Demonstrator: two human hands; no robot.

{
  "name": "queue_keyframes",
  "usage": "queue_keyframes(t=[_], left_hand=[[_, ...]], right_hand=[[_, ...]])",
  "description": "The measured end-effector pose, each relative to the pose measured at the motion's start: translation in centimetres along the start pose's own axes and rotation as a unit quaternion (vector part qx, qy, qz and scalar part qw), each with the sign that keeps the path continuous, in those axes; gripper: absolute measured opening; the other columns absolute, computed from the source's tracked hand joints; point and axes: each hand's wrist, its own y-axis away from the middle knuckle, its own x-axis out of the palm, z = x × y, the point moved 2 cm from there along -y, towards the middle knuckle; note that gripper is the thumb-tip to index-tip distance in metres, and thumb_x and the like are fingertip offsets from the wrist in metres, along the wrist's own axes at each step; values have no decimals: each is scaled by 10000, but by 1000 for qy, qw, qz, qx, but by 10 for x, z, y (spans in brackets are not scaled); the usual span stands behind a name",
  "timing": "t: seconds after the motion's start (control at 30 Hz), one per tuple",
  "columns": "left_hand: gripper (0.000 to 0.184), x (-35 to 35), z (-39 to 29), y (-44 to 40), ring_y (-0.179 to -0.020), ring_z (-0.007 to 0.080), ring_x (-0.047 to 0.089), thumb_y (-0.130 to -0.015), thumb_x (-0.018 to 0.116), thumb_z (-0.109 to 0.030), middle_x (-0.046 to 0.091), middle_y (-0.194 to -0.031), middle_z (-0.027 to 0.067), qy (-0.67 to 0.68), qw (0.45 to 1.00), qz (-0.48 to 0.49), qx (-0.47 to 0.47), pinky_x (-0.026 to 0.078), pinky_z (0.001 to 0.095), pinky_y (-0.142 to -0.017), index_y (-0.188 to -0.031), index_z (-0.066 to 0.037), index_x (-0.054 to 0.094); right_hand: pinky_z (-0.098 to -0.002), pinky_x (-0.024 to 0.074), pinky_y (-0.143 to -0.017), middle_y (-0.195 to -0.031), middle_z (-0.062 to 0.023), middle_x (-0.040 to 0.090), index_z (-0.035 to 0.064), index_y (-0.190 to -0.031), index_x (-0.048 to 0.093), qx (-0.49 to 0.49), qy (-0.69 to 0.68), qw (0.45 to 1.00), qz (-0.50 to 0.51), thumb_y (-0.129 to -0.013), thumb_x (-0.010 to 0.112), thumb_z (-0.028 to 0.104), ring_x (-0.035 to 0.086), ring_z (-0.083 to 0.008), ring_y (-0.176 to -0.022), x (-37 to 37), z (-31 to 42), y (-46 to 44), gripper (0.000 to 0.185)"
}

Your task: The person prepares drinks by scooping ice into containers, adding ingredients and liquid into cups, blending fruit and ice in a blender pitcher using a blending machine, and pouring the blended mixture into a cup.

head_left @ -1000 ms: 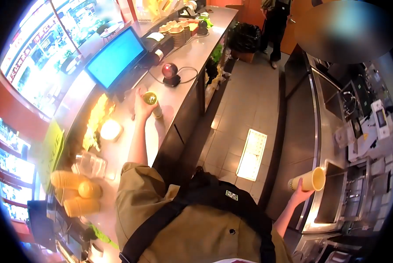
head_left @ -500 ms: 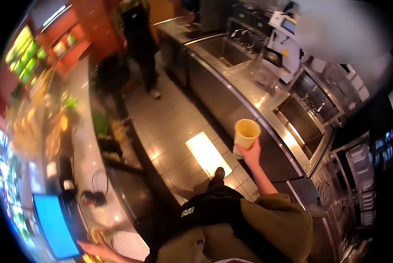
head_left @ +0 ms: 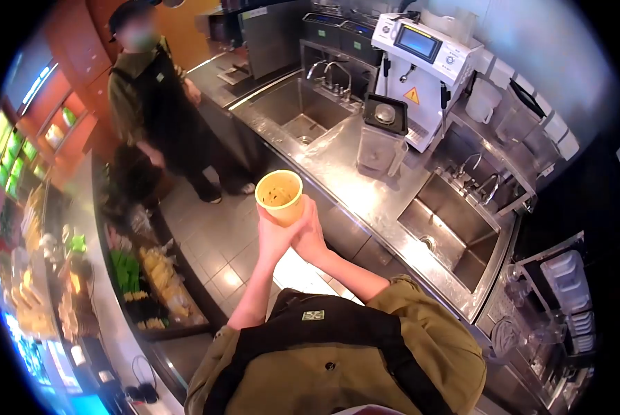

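A yellow cup (head_left: 282,197) is held upright in front of me, with small dark bits on its inside. My left hand (head_left: 274,234) wraps round its left and lower side. From the other side my right hand (head_left: 308,232) closes round it too, and the fingers of both hands meet near the bottom. The palms cover the cup's lower part. Beyond the cup runs the edge of a steel counter (head_left: 355,162).
A co-worker in a dark apron (head_left: 168,111) stands in the aisle ahead. On the right counter are a far sink (head_left: 303,114), a near sink (head_left: 455,232), a white machine (head_left: 414,83) and a clear blender jug (head_left: 381,142). Bagged goods (head_left: 165,280) fill a low left shelf.
My left hand has left the screen area at lower left and joined my right hand on the cup. The cup has moved left, and my view has turned toward the right counter.
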Motion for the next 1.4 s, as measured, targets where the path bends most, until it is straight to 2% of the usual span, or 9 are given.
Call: queue_keyframes(t=[0.17, 0.27, 0.3, 0.37, 0.43, 0.63, 1.13, 1.33, 1.4], left_hand=[[539, 23, 31, -119, -919, 181, 600, -705, 752, -182, 604, -1032, 106, 194, 978, 54, -54, 482, 311, -821, -1136, 12, 492], [472, 24, 64, -195, -901, 174, 605, -771, 693, -171, 605, -1030, 98, 338, 925, 113, -133, 495, 316, -800, -1161, 4, 493], [453, 28, 74, -218, -898, 170, 606, -791, 677, -213, 606, -1015, 90, 361, 912, 136, -142, 501, 327, -796, -1148, -1, 498], [438, 40, 88, -261, -916, 198, 613, -818, 633, -262, 619, -1012, 103, 407, 880, 167, -178, 499, 333, -816, -1145, 4, 511], [442, 54, 112, -296, -924, 155, 599, -810, 652, -201, 596, -1017, 64, 455, 832, 227, -222, 509, 336, -808, -1168, -18, 469], [573, 127, 174, -336, -1036, 226, 547, -744, 715, -141, 548, -1114, 116, 193, 945, 258, 51, 468, 374, -877, -1216, -6, 421], [614, 150, 160, -279, -1098, 271, 506, -729, 729, -156, 520, -1164, 142, 7, 966, 251, 62, 428, 401, -924, -1233, 0, 414], [648, 172, 32, -252, -1244, 329, 354, -647, 756, -355, 468, -1259, 110, 9, 735, 449, 508, 259, 525, -1028, -1190, -98, 513], [479, 188, 29, -241, -1162, 317, 457, -665, 727, -393, 536, -1172, 89, 78, 631, 529, 562, 340, 522, -974, -954, -46, 569]], right_hand=[[-365, 388, -964, -1159, -173, 521, 48, -1261, 423, -21, -17, 998, 56, -726, 698, 199, 476, -321, -1147, -58, -54, -55, 620], [-347, 420, -862, -1068, -107, 557, 32, -1093, 528, 68, 66, 972, -214, -774, 685, 171, 515, -235, -1007, -115, -121, -88, 381], [-357, 410, -878, -1033, -135, 554, 8, -1114, 516, 118, 7, 944, -309, -778, 695, 243, 525, -251, -991, -134, -146, -99, 447], [-369, 404, -894, -1088, -191, 564, -54, -1113, 508, 153, 293, 854, -402, -800, 634, 443, 549, -290, -1010, -172, -203, -111, 600], [-372, 396, -902, -1085, -209, 575, -68, -1084, 527, 287, 177, 878, -339, -814, 567, 529, 550, -298, -1017, -185, -224, -121, 656], [-285, 422, -735, -841, -64, 604, -11, -990, 608, 319, -137, 868, -356, -832, 548, 538, 559, -164, -797, -199, -277, -139, 574], [-260, 394, -528, -639, 20, 497, 115, -731, 564, 249, -281, 778, -503, -811, 612, 277, 485, -107, -572, -149, -237, -54, 187], [-234, 317, -491, -562, 10, 490, 51, -629, 588, 312, -185, 783, -505, -753, 643, 242, 437, -77, -525, -149, -136, -46, 234], [-214, 285, -468, -543, 25, 497, 57, -585, 580, 294, -155, 800, -499, -738, 667, 239, 425, -61, -498, -156, -107, -23, 253]])
